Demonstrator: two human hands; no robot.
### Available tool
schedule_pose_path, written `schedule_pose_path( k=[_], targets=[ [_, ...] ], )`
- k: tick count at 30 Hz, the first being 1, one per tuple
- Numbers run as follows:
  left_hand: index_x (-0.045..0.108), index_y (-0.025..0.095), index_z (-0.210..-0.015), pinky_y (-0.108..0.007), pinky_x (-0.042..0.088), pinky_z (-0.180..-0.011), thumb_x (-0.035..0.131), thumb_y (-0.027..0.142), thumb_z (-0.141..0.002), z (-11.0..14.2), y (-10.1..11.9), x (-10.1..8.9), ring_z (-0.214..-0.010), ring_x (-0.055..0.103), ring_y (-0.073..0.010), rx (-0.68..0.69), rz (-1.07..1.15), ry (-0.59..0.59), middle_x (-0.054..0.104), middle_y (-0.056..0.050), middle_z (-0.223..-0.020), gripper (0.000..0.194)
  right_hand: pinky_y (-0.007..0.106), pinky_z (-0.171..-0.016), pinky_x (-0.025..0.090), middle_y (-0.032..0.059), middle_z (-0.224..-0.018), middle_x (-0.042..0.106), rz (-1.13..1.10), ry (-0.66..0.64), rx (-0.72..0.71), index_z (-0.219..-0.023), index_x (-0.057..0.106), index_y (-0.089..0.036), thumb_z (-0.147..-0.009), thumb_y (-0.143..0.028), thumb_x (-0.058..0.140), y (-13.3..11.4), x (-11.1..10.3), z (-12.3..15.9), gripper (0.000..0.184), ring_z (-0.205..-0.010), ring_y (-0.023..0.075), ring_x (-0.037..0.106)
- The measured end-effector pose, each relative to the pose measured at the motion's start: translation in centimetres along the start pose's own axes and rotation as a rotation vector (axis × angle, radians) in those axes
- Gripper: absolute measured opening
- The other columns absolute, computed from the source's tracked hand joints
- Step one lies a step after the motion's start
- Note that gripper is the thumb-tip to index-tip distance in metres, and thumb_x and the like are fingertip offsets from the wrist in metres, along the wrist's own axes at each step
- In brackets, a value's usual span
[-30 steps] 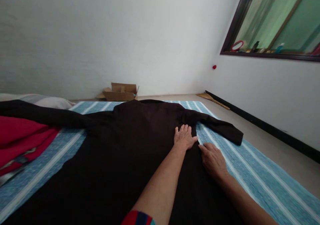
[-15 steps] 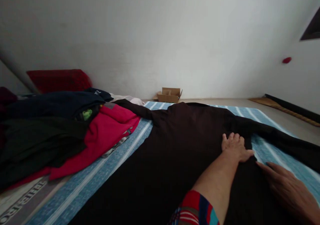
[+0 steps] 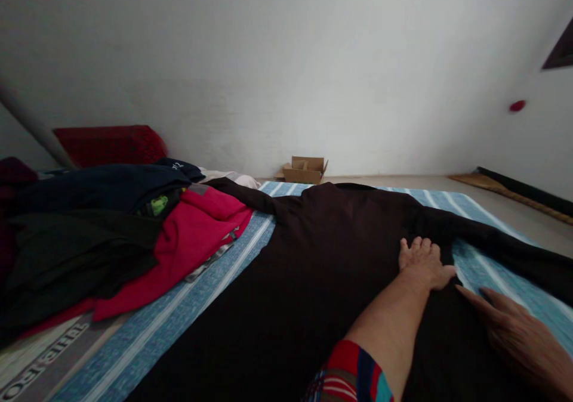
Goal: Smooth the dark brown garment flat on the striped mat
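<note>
A long dark garment [image 3: 313, 271] with long sleeves lies spread out in front of me, its collar end away from me. Its left sleeve reaches the clothes pile, while the other stretches out to the right edge of the view. My left hand [image 3: 421, 263] rests palm down near the garment's right armpit, fingers extended and lying flat. Lower and farther right, my right hand [image 3: 519, 330] is at the garment's right side edge with its fingers stretched out. Part of that hand is dim, and whether it presses the cloth is hard to see.
Beneath the garment is a blue and white striped sheet [image 3: 224, 274]. At left lies a clothes pile with a pink-red garment [image 3: 188, 247], a dark green one [image 3: 85, 247] and a navy one [image 3: 102, 181]. Behind stand a red box-like object [image 3: 111, 144] and an open cardboard box [image 3: 305, 171].
The view has shifted slightly, so things appear a little farther right. Both hands keep nearly the same places on the garment, which lies as before.
</note>
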State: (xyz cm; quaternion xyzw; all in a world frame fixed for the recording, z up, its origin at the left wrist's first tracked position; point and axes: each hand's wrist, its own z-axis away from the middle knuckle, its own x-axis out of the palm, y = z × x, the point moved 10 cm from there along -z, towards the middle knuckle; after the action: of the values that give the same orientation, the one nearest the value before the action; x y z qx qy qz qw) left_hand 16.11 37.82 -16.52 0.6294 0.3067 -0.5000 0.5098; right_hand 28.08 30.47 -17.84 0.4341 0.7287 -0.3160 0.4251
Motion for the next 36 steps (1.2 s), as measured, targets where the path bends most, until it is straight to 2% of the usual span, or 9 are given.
schedule_pose_path(
  k=[5, 8, 12, 17, 22, 27, 31, 36],
  targets=[
    [0.033, 0.018, -0.140, -0.050, 0.011, -0.113, 0.016, 0.053, -0.089, 0.1, 0.0, -1.0, -0.140, 0.014, -0.0220, 0.008, -0.045, 0.047, 0.027, -0.005, -0.151, 0.064, 0.042, -0.088, 0.046, 0.0149, -0.119, 0.058, 0.178, -0.174, 0.019, -0.129, 0.055, -0.027, -0.087, -0.017, 0.028, -2.1, -0.4, -0.9, 0.051, -0.107, 0.0287, 0.057],
    [0.031, 0.020, -0.141, -0.050, 0.012, -0.112, 0.016, 0.052, -0.090, -0.3, -0.2, -1.3, -0.140, 0.013, -0.0221, 0.007, -0.069, 0.031, 0.026, -0.005, -0.152, 0.062, 0.040, -0.089, 0.045, 0.0139, -0.123, 0.056, 0.205, -0.222, 0.061, -0.132, 0.052, -0.028, -0.088, -0.014, 0.029, -2.8, -0.9, -1.5, 0.051, -0.112, 0.0273, 0.054],
    [0.027, 0.020, -0.142, -0.048, 0.013, -0.113, 0.017, 0.050, -0.092, 0.0, -0.4, -1.6, -0.141, 0.013, -0.0200, 0.040, -0.094, -0.009, 0.023, -0.005, -0.153, 0.060, 0.040, -0.090, 0.043, 0.0115, -0.127, 0.054, 0.174, -0.233, 0.102, -0.132, 0.050, -0.032, -0.090, -0.016, 0.032, -2.9, -1.2, -1.7, 0.049, -0.116, 0.0264, 0.050],
    [0.028, 0.016, -0.142, -0.046, 0.012, -0.113, 0.018, 0.049, -0.093, 2.2, -1.2, -2.4, -0.141, 0.013, -0.0196, 0.060, -0.145, 0.003, 0.023, -0.007, -0.152, 0.060, 0.040, -0.091, 0.041, 0.0132, -0.125, 0.054, 0.145, -0.237, 0.120, -0.132, 0.051, -0.031, -0.090, -0.015, 0.033, -3.0, -1.4, -1.8, 0.048, -0.115, 0.0275, 0.051],
    [0.026, 0.018, -0.144, -0.048, 0.010, -0.113, 0.020, 0.054, -0.091, 3.2, -2.1, -2.1, -0.142, 0.008, -0.0194, -0.001, -0.118, -0.067, 0.018, -0.006, -0.154, 0.064, 0.039, -0.092, 0.039, 0.0129, -0.125, 0.053, 0.126, -0.259, 0.123, -0.132, 0.051, -0.030, -0.091, -0.017, 0.033, -3.1, -1.5, -2.0, 0.046, -0.115, 0.0269, 0.050],
    [0.026, 0.016, -0.144, -0.047, 0.010, -0.113, 0.022, 0.053, -0.091, 3.7, -1.9, -2.5, -0.142, 0.006, -0.0201, -0.017, -0.100, -0.116, 0.015, -0.007, -0.154, 0.064, 0.038, -0.091, 0.039, 0.0119, -0.125, 0.053, 0.112, -0.268, 0.122, -0.131, 0.052, -0.029, -0.091, -0.018, 0.032, -3.3, -1.7, -2.0, 0.046, -0.113, 0.0264, 0.050],
    [0.028, 0.015, -0.143, -0.044, 0.012, -0.113, 0.020, 0.052, -0.091, 6.0, -2.4, -3.9, -0.142, 0.008, -0.0189, 0.028, -0.097, -0.084, 0.015, -0.007, -0.154, 0.064, 0.037, -0.091, 0.038, 0.0102, -0.123, 0.054, 0.094, -0.250, 0.116, -0.130, 0.053, -0.030, -0.090, -0.017, 0.033, -3.2, -1.7, -2.0, 0.046, -0.111, 0.0251, 0.051],
    [0.026, 0.013, -0.144, -0.044, 0.011, -0.114, 0.022, 0.053, -0.091, 11.0, -6.2, -5.6, -0.142, 0.006, -0.0204, -0.059, -0.152, -0.083, 0.013, -0.009, -0.154, 0.067, 0.035, -0.089, 0.039, 0.0087, -0.116, 0.057, 0.098, -0.266, 0.107, -0.131, 0.052, -0.029, -0.091, -0.020, 0.033, -3.0, -1.1, -1.9, 0.045, -0.106, 0.0236, 0.053]
  ],
)
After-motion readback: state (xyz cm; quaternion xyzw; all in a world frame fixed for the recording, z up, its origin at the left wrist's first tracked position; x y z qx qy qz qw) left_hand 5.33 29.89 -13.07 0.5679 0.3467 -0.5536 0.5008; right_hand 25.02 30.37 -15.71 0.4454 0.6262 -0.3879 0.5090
